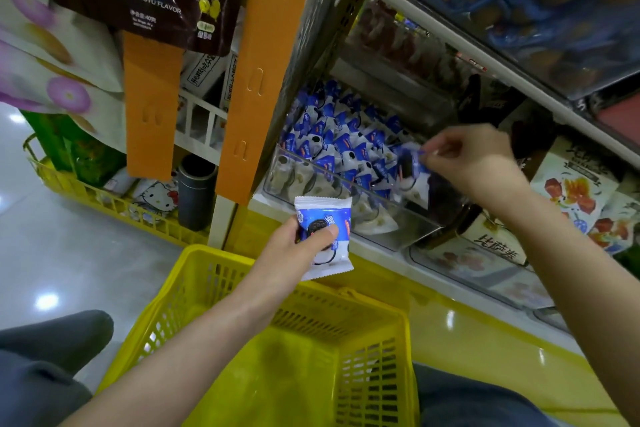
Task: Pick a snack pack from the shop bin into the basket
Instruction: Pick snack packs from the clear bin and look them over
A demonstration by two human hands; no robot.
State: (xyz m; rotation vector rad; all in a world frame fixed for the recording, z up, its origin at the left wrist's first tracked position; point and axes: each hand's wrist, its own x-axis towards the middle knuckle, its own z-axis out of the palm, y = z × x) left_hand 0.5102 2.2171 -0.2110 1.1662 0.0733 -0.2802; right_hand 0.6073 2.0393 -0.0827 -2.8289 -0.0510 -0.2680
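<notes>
Left hand [298,246] grips one snack pack [325,236] above the basket [214,274].

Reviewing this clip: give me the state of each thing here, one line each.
Left hand: grip closed on a snack pack, above the basket.
Right hand: pinching a second pack over the bin.
Clear bin: open-topped, holding many packs.
Yellow basket: no items visible inside.

Dim shelves, floor [45,253] glare, blurred wide-angle edges
</notes>
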